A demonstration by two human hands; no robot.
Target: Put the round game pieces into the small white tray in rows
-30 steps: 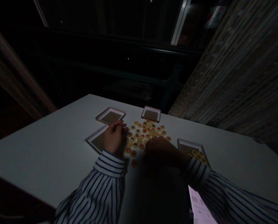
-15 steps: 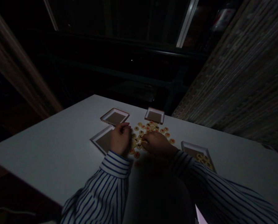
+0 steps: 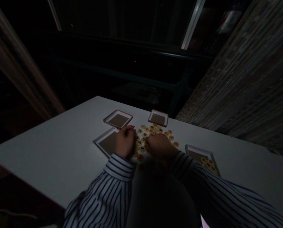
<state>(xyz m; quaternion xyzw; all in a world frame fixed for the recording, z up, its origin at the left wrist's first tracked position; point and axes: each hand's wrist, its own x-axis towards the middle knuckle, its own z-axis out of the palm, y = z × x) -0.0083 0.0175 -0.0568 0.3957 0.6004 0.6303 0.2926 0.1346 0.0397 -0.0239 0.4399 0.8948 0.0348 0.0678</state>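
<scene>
Evidently part-done: some discs lie in the right tray, more loose discs sit on the table, left hand half-curled beside them, right hand curled over them, neither's hold discernible.

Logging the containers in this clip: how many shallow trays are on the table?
4: the far-left tray, the far-middle tray, the near-left tray, partly hidden by the left hand, and the right tray, holding xiangqi pieces. Another could be hidden from view.

Table open at left; tray, discs flank left hand.
</scene>
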